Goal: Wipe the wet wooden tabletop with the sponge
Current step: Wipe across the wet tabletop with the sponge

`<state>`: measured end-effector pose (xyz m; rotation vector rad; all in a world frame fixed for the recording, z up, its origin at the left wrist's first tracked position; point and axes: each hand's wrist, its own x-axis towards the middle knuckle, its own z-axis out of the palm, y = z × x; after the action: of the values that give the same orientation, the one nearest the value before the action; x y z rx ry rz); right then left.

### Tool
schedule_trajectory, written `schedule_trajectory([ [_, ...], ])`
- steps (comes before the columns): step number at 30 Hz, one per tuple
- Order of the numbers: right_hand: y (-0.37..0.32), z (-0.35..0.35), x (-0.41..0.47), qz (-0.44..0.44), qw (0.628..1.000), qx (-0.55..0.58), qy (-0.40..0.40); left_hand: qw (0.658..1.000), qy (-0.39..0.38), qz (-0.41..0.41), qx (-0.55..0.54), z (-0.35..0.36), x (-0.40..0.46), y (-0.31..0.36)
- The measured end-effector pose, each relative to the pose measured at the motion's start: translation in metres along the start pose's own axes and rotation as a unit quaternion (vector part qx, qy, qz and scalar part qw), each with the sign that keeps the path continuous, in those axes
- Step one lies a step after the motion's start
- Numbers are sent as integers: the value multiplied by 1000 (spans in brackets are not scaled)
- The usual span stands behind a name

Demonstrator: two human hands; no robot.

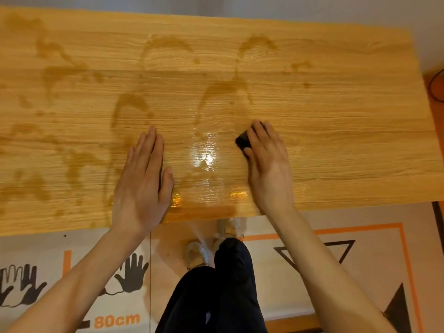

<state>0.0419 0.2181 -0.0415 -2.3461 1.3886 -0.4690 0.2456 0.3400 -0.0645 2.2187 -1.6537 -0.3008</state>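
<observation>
At the top of the frame we see a pale grey wall. At the bottom lies a white floor mat with orange lines, black triangles, black hand shapes and "80cm" in orange. At the right edge, a dark cable curls over the orange floor.

A printed floor mat (black handprints, triangles, orange lines, "80cm") lies beneath dark trousers and pale shoes.

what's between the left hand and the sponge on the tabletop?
No object. In the head view, the left hand lies flat and the right hand holds the black sponge; between them is only wet tabletop, with a shiny water patch.
</observation>
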Motion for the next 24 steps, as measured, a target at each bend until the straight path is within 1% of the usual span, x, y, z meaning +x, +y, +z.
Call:
schedule_trajectory([
  [3, 49, -36, -2, 105, 993, 6, 60, 1000, 4, 3, -11, -2, -1, 2],
  [5, 52, -40, 2, 163, 982, 13, 93, 1000, -1, 3, -24, -5, -1, 3],
  [6, 43, -34, 5, 175, 979, 16, 100, 1000, -6, -2, -31, -7, 0, 3],
  [7, 29, -25, 11, 168, 981, 20, 99, 999, -10, -11, -37, -8, 1, 4],
  [8, 12, -12, 17, 142, 986, 25, 87, 999, -12, -20, -40, -9, 2, 5],
  [11, -33, 26, 35, 34, 999, 27, 20, 998, -6, -29, -50, -10, 16, 14],
  [13, -34, 30, 42, -47, 998, 37, -3, 998, 7, -26, -58, -10, 36, 22],
  [15, -8, 13, 40, -85, 995, 41, -9, 998, 14, -25, -59, -8, 63, 26],
  [16, 13, 0, 38, -78, 996, 42, 3, 998, 15, -25, -56, -7, 77, 27],
  [17, 37, -13, 35, -50, 998, 44, 23, 998, 14, -25, -49, -5, 90, 27],
  [20, 95, -52, 33, 95, 993, 36, 64, 999, 16, -28, -22, 0, 115, 20],
  [22, 94, -54, 39, 150, 984, 19, 89, 999, 19, -29, -12, 3, 121, 14],
  [24, 65, -35, 49, 133, 986, -27, 92, 999, 20, -34, -5, 5, 122, 11],
])
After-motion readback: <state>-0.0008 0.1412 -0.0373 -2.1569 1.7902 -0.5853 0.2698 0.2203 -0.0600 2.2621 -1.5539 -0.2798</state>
